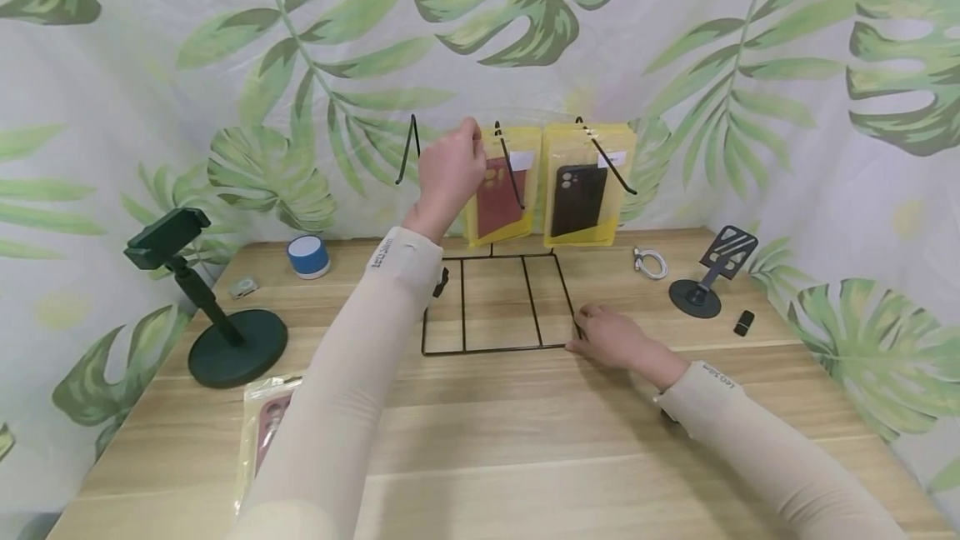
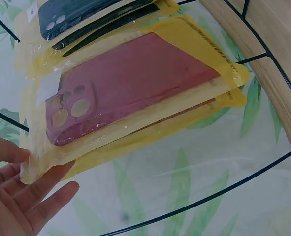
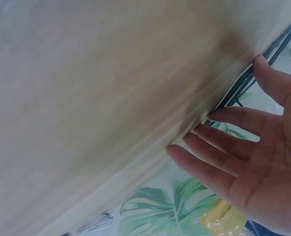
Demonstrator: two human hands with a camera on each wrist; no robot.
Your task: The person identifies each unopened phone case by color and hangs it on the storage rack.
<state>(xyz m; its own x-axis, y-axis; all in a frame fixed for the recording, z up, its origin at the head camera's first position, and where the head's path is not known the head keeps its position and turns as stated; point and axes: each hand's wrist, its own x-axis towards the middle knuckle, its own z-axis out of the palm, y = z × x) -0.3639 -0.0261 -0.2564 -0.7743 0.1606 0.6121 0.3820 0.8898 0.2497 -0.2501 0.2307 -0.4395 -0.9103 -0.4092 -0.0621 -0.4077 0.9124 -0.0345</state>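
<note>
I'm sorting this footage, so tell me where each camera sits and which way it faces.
Head: worn high, facing forward and down at the table; both sleeved arms show.
Left wrist: under the left hand, facing the red phone case packet it touches.
Right wrist: under the right hand, facing the table edge and wire rack.
Shared: the red packet and rack also appear in the head view.

We take this for a staged shop display, leaf-print backdrop cloth point(image 1: 675, 40) around a wooden table point(image 1: 525, 440), packaged phone cases point(image 1: 581, 186) on a wire rack point(image 1: 495, 307), phone stands point(image 1: 217, 315) beside
</note>
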